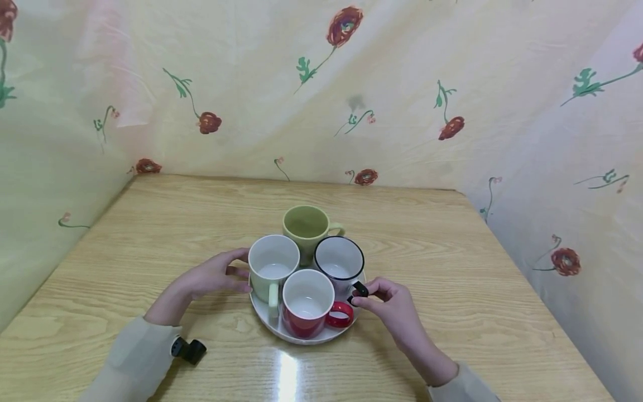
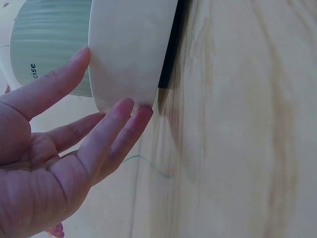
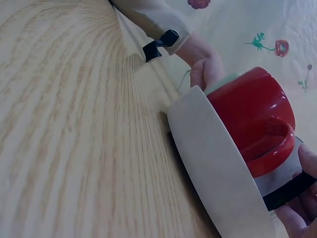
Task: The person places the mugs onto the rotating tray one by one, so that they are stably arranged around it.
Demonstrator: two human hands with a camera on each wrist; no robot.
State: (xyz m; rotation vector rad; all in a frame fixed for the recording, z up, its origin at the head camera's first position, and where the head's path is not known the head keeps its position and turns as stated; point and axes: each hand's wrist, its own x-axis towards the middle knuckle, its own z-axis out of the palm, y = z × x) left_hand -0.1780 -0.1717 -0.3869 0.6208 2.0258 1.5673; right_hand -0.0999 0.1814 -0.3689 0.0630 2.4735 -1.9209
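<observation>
A round white dish point(image 1: 320, 338) holds several mugs crowded together. At its left stands a pale green ribbed mug point(image 1: 259, 286); at the front, a red mug point(image 1: 299, 325) with a white inside. A white mug with a black rim point(image 1: 339, 259) is at the right. Behind them is a yellow-green mug point(image 1: 305, 224), its base hidden. My left hand point(image 1: 217, 273) touches the dish's side wall point(image 2: 131, 54) with fairly straight, spread fingers. With thumb and fingers, my right hand point(image 1: 394, 306) pinches the black handle point(image 3: 290, 191) of the black-rimmed mug.
All of it stands on a light wooden table point(image 1: 201, 218). A flowered cloth point(image 1: 261, 100) hangs along the back and both sides. A small black device point(image 1: 188, 350) is strapped at the left sleeve's cuff.
</observation>
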